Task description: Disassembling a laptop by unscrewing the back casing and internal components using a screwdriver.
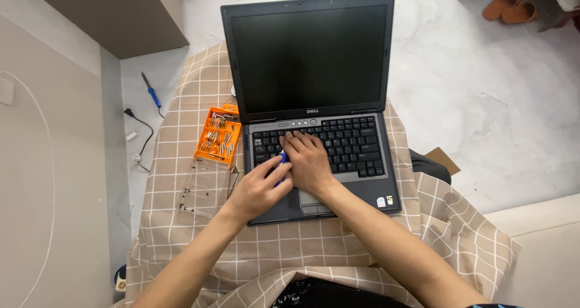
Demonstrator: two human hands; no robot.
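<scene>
An open dark laptop [320, 102] with a black screen sits on a small table under a beige checked cloth [199, 102]. My left hand [260, 190] grips a blue-handled tool [282, 160], its tip at the left part of the keyboard. Flat on the keys just to the right of it lies my right hand [309, 160], fingers pointing toward the screen. The tool's tip is hidden between the two hands.
An orange case of screwdriver bits [217, 137] lies left of the laptop, its clear lid [205, 187] open in front of it. A blue-handled tool [150, 92] and a black cable [142, 133] lie on the floor at left. Orange slippers [509, 7] sit far right.
</scene>
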